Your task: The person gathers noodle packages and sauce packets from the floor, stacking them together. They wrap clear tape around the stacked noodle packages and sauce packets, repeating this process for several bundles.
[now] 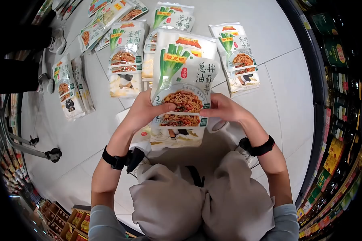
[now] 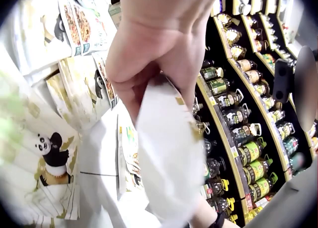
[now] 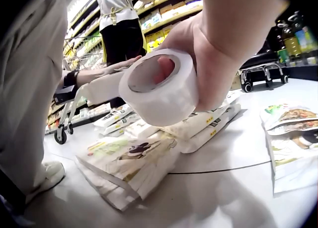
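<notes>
In the head view, both hands hold up a white noodle pack [image 1: 177, 139] with a smaller sauce packet [image 1: 191, 86] on its front, showing scallions and a bowl of noodles. My left hand [image 1: 142, 111] grips the left edge, thumb across the front. My right hand [image 1: 228, 107] holds the right edge, with its thumb on the sauce packet. The same right hand has its fingers round a wide roll of clear tape [image 3: 166, 106], seen closely in the right wrist view. From the left wrist view, the pack [image 2: 166, 143] appears edge-on below the left hand.
More noodle packs [image 1: 124, 60] lie on the tiled floor [image 1: 279, 96] ahead, with one at the right [image 1: 238, 54] and others at the left [image 1: 68, 88]. Shelves of bottles [image 1: 340, 104] line the right side. A wheeled cart [image 1: 36, 150] and another person's shoes [image 1: 57, 42] are at the left.
</notes>
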The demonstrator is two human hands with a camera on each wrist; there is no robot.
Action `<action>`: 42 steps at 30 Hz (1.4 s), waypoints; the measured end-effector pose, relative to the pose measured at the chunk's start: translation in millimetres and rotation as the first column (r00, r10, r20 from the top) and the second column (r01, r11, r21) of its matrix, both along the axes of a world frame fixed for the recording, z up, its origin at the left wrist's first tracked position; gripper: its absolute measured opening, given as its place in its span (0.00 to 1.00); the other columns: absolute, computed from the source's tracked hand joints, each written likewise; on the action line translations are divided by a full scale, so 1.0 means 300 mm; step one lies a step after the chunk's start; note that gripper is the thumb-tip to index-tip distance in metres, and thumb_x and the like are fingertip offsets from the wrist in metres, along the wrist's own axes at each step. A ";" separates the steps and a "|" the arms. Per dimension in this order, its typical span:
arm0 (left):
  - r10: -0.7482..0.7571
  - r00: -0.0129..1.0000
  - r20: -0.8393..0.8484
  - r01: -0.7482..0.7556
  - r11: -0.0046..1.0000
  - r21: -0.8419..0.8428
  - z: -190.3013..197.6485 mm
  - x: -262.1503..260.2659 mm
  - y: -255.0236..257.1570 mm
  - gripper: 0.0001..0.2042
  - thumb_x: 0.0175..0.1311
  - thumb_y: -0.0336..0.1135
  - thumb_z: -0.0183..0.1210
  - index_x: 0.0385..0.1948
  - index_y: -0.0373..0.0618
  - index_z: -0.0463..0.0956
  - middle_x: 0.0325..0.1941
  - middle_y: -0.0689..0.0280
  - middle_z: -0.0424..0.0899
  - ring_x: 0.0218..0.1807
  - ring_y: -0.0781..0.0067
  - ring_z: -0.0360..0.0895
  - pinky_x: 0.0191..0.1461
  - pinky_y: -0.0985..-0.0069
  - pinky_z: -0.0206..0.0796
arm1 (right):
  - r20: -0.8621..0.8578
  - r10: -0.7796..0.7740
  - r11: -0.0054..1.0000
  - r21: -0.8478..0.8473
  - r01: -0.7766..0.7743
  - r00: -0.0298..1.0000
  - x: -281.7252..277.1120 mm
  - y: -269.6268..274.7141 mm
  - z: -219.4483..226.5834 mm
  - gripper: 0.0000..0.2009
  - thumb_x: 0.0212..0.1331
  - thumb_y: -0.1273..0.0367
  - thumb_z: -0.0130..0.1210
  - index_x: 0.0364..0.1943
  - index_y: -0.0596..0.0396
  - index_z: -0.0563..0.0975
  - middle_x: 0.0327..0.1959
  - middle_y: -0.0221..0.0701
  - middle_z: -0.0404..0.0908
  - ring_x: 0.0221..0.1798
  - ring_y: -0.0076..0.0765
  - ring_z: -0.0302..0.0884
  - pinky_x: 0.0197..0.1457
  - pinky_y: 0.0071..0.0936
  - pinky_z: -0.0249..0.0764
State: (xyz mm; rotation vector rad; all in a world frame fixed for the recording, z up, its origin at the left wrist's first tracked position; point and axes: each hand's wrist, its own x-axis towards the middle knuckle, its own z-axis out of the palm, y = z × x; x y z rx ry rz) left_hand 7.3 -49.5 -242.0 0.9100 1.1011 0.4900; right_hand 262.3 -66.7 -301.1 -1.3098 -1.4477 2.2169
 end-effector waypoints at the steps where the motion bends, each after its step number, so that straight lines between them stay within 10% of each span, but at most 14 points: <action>1: 0.010 1.000 -0.006 -0.010 1.000 -0.002 0.006 -0.005 -0.014 0.19 0.50 0.28 0.62 0.45 0.35 0.72 0.41 0.62 0.80 0.42 0.77 0.74 0.48 0.77 0.65 | -0.006 0.010 1.000 -0.002 -0.010 1.000 -0.018 0.006 0.014 0.23 0.52 0.57 0.58 0.44 0.64 0.72 0.35 0.36 0.79 0.27 0.23 0.74 0.34 0.23 0.73; 5: 0.135 0.891 -0.433 -0.016 0.963 0.268 0.049 -0.014 -0.033 0.21 0.44 0.31 0.66 0.42 0.35 0.72 0.34 0.59 0.81 0.35 0.73 0.78 0.41 0.77 0.68 | 0.286 -0.039 0.999 0.006 0.039 0.958 -0.083 0.018 0.130 0.26 0.55 0.55 0.54 0.48 0.66 0.70 0.46 0.44 0.76 0.36 0.28 0.78 0.40 0.24 0.73; 8: 0.252 0.584 -0.771 0.250 0.848 0.467 0.069 0.017 -0.063 0.22 0.41 0.28 0.66 0.42 0.42 0.72 0.36 0.55 0.80 0.38 0.60 0.79 0.41 0.74 0.69 | -0.220 -0.339 0.941 -0.064 0.333 0.915 -0.185 -0.029 0.154 0.26 0.55 0.59 0.55 0.52 0.63 0.67 0.51 0.38 0.73 0.46 0.25 0.74 0.46 0.21 0.69; 13: 0.308 0.650 -0.694 0.468 0.557 0.686 -0.102 0.029 -0.125 0.29 0.36 0.28 0.66 0.48 0.40 0.68 0.48 0.55 0.76 0.44 0.56 0.76 0.44 0.69 0.70 | -0.175 -0.604 0.748 -0.462 0.477 0.777 -0.272 -0.022 0.003 0.21 0.53 0.66 0.56 0.51 0.58 0.70 0.46 0.30 0.75 0.46 0.24 0.73 0.45 0.22 0.70; 21: 0.141 0.777 -0.614 0.322 0.749 0.579 -0.182 0.025 -0.190 0.20 0.45 0.28 0.64 0.44 0.41 0.73 0.51 0.61 0.75 0.42 0.65 0.78 0.44 0.74 0.71 | -0.026 -0.501 0.791 -0.419 0.446 0.865 -0.183 -0.066 -0.170 0.16 0.51 0.65 0.55 0.42 0.59 0.75 0.34 0.26 0.78 0.31 0.23 0.74 0.31 0.24 0.70; 23: 0.209 0.785 -0.583 0.266 0.736 0.622 -0.192 0.018 -0.175 0.17 0.47 0.28 0.63 0.42 0.42 0.74 0.48 0.61 0.77 0.38 0.65 0.78 0.43 0.74 0.70 | -0.080 -0.440 0.882 0.149 0.447 0.895 -0.175 -0.083 -0.208 0.17 0.52 0.66 0.54 0.44 0.61 0.73 0.31 0.25 0.78 0.28 0.19 0.73 0.28 0.21 0.68; 27: 0.298 0.752 -0.588 0.353 0.572 0.740 -0.225 0.012 -0.139 0.08 0.46 0.25 0.62 0.29 0.42 0.77 0.35 0.62 0.79 0.34 0.63 0.76 0.38 0.72 0.69 | 0.106 -0.205 0.976 0.102 0.195 0.973 -0.090 -0.110 -0.178 0.16 0.52 0.66 0.55 0.45 0.56 0.73 0.27 0.25 0.78 0.27 0.25 0.75 0.28 0.24 0.69; 29: 0.330 0.709 -0.623 0.418 0.515 0.748 -0.196 0.034 -0.114 0.05 0.46 0.24 0.61 0.25 0.43 0.77 0.30 0.64 0.76 0.32 0.63 0.74 0.36 0.72 0.68 | 0.455 -0.143 0.830 0.539 -0.145 0.879 -0.082 -0.126 -0.061 0.18 0.50 0.69 0.56 0.48 0.49 0.73 0.26 0.27 0.79 0.28 0.31 0.77 0.31 0.25 0.71; 32: 0.324 0.713 -0.622 0.380 0.567 0.731 -0.192 0.058 -0.112 0.06 0.45 0.24 0.61 0.26 0.44 0.77 0.28 0.66 0.74 0.31 0.66 0.74 0.32 0.73 0.68 | 0.212 -0.320 0.752 0.650 0.111 0.923 -0.144 -0.140 -0.007 0.19 0.48 0.70 0.57 0.48 0.45 0.73 0.29 0.29 0.79 0.29 0.37 0.77 0.32 0.27 0.71; 42: 0.203 0.805 -0.558 0.453 0.397 0.798 -0.126 0.062 -0.035 0.07 0.45 0.23 0.62 0.28 0.44 0.79 0.29 0.68 0.78 0.28 0.72 0.76 0.29 0.78 0.70 | -0.022 -0.086 0.693 0.717 0.076 0.996 -0.189 0.101 -0.076 0.13 0.48 0.73 0.54 0.40 0.51 0.77 0.35 0.34 0.79 0.35 0.38 0.77 0.39 0.30 0.72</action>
